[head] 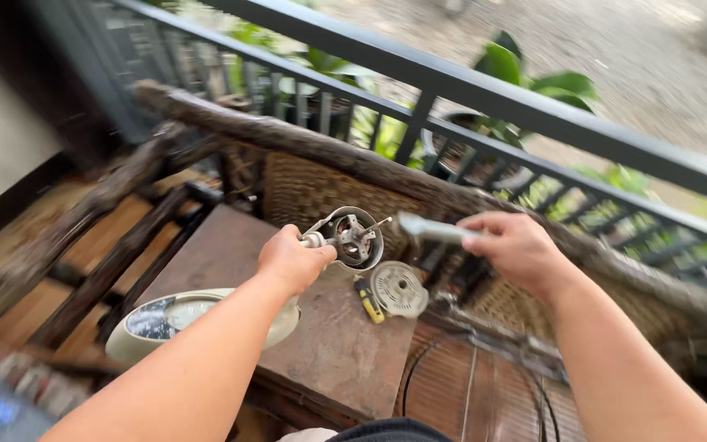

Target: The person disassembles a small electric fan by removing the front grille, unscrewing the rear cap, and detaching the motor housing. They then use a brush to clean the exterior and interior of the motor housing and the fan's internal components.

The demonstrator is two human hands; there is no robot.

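My left hand [290, 260] grips the shaft end of a small fan motor [352, 237], a round grey housing with bare metal parts showing, held above a brown wooden table [329, 352]. My right hand [517, 245] holds a blurred grey tool [431, 229] whose tip points at the motor. On the table below lie a round grey motor cover [397, 288] and a yellow-handled screwdriver [367, 299].
A cream fan base [169, 319] with a dial panel lies under my left forearm. A wire fan guard [468, 385] rests on the floor at right. Rough wooden chairs [116, 245] with woven backs [304, 192] stand behind the table, then a dark metal railing [484, 90] and potted plants [525, 78].
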